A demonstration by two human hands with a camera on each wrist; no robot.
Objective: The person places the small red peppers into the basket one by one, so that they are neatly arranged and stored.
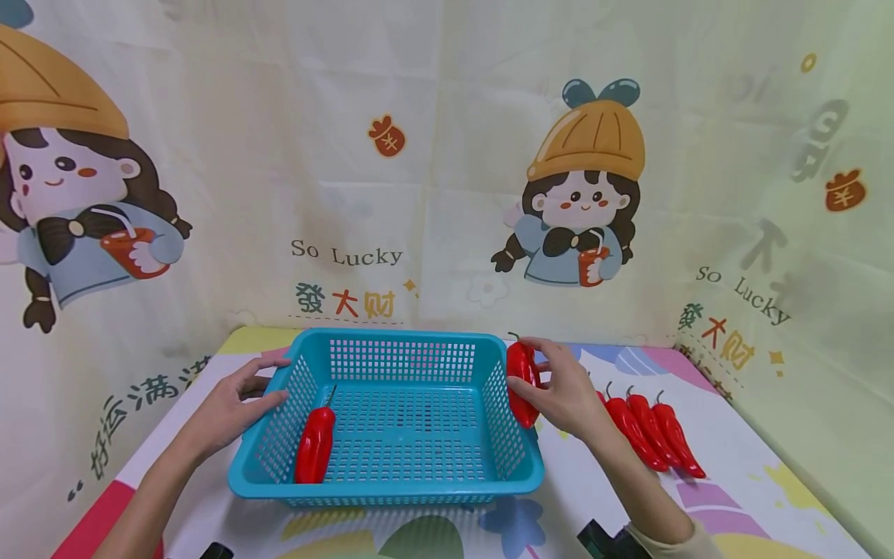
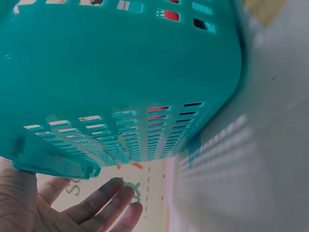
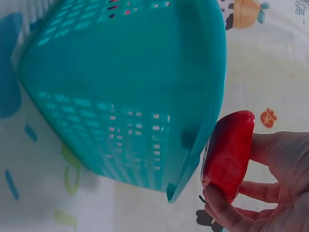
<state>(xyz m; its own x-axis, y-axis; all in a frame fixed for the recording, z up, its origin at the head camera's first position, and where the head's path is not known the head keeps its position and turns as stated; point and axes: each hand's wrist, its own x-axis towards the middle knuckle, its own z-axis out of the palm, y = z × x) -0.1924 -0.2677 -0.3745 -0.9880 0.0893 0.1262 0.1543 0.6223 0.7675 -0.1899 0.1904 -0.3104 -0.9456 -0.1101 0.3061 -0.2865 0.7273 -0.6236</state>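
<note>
on the left i see the bare left hand (image 1: 240,400), its forearm angling up from the lower corner, fingers loosely bent and spread apart, thumb and forefinger tips against the rim of one rectangular turquoise plastic basket (image 1: 384,491) with slotted walls. inside, toward its left side, i count one glossy red long-bodied pepper (image 1: 317,446), its thin dark stem pointing to the back wall. at the right rim, the bare right hand (image 1: 567,392) reaches in from the lower right, thumb and fingers clamped on a second shiny red pepper (image 1: 521,363), held upright, stem up; i cannot tell whether it touches the rim. farther right, three more slender red peppers (image 1: 653,431) lie slanted side by side on the white printed tabletop (image 1: 583,481), with a sliver of a fourth (image 1: 601,397) showing behind the wrist.
</note>
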